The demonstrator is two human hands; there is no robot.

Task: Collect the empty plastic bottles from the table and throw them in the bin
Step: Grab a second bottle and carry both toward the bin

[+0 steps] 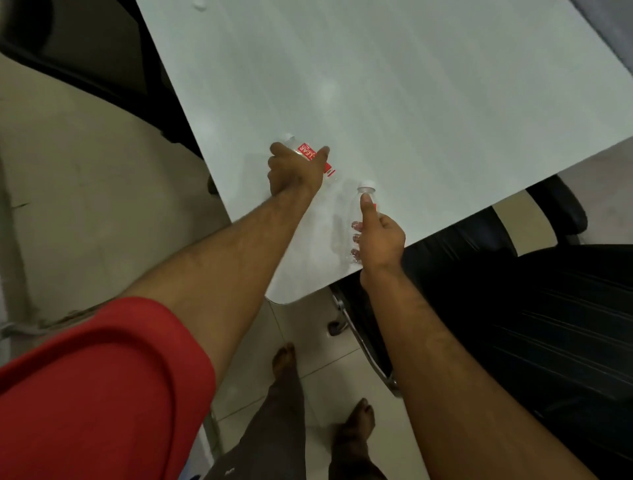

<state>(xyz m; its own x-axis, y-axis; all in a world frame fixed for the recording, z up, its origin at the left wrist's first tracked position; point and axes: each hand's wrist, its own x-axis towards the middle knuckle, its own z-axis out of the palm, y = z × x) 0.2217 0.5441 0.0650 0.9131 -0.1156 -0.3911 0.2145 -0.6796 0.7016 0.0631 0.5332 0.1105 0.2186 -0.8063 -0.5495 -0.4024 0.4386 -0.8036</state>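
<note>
Two clear empty plastic bottles with white caps are near the front corner of the pale table (411,85). One bottle with a red label (307,153) lies on its side, and my left hand (294,169) is wrapped over it, fingers curled around its body. The second bottle (358,219) is held roughly upright by my right hand (378,240), thumb pressed along its neck below the cap. No bin is in view.
A black office chair (513,308) with chrome legs stands to the right, tucked partly under the table edge. Another dark chair (85,51) is at the far left. A small white cap-like object (199,4) lies at the table's far end. My bare feet stand on the tiled floor (329,377).
</note>
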